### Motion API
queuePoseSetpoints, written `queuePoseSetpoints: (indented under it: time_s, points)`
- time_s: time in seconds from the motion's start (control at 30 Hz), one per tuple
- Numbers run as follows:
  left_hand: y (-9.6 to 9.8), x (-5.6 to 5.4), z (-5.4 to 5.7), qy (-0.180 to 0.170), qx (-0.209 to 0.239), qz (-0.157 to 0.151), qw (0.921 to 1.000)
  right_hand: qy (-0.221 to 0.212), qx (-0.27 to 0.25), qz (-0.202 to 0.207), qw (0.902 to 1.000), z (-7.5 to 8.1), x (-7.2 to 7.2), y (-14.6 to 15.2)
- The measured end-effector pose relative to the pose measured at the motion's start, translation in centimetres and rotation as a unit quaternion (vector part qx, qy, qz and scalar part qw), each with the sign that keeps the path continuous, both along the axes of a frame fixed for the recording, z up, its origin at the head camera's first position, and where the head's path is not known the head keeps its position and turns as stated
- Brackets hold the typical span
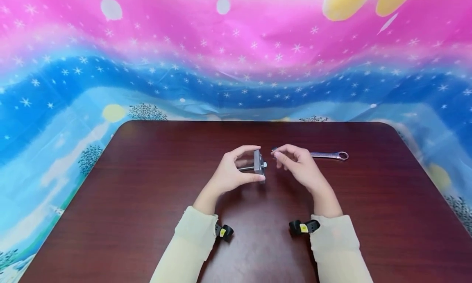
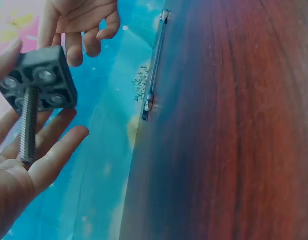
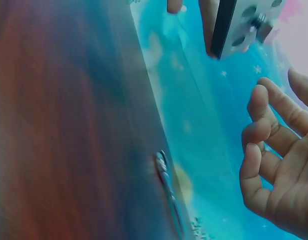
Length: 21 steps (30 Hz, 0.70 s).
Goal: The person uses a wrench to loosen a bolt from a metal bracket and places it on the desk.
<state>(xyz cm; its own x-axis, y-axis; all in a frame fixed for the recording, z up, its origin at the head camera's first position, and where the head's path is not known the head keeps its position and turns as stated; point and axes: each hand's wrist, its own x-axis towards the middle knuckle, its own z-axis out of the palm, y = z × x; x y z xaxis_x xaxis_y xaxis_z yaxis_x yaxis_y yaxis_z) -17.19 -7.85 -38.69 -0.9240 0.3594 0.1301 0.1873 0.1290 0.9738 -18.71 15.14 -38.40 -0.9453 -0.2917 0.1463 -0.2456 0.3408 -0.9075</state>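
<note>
My left hand [image 1: 230,170] grips a square grey block [image 1: 257,162] by its edges, between thumb and fingers, above the table. A threaded bolt [image 2: 28,125] runs through the block's middle, its long shank pointing back into my left palm. On the block's other face, a small hex piece [image 1: 264,164] sits at the bolt's end. Round holes [image 2: 45,75] mark the block's corners. My right hand [image 1: 295,164] hovers just right of the block, fingers loosely bent, with nothing between them in the right wrist view.
A metal wrench [image 1: 330,155] lies behind my right hand on the dark red wooden table [image 1: 129,217], partly hidden by that hand. A colourful printed cloth [image 1: 236,62] hangs around the table's far and side edges. Black straps [image 1: 304,227] circle both wrists.
</note>
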Motion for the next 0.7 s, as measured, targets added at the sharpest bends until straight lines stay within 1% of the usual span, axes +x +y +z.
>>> queuePoseSetpoints:
  time_s: [0.17, 0.3, 0.37, 0.53, 0.7]
  points:
    - [0.1, 0.1, -0.6, -0.006, -0.005, 0.033, 0.9994, -0.030, -0.039, 0.007, 0.9987, -0.7, 0.7, -1.4]
    - [0.2, -0.1, -1.0, -0.008, -0.008, 0.057, 0.9983, -0.054, -0.066, 0.001, 0.9964, -1.0, 0.7, -2.4]
    - [0.2, -0.3, -1.1, -0.004, -0.009, 0.058, 0.9982, -0.065, -0.081, -0.005, 0.9946, -1.2, 0.6, -2.8]
    - [0.0, -0.6, -1.2, 0.010, -0.013, 0.048, 0.9987, -0.087, -0.117, -0.022, 0.9891, -1.6, 0.6, -3.3]
    - [-0.4, -0.5, -1.1, -0.001, 0.000, 0.045, 0.9990, -0.094, -0.130, -0.020, 0.9869, -2.1, 0.6, -3.8]
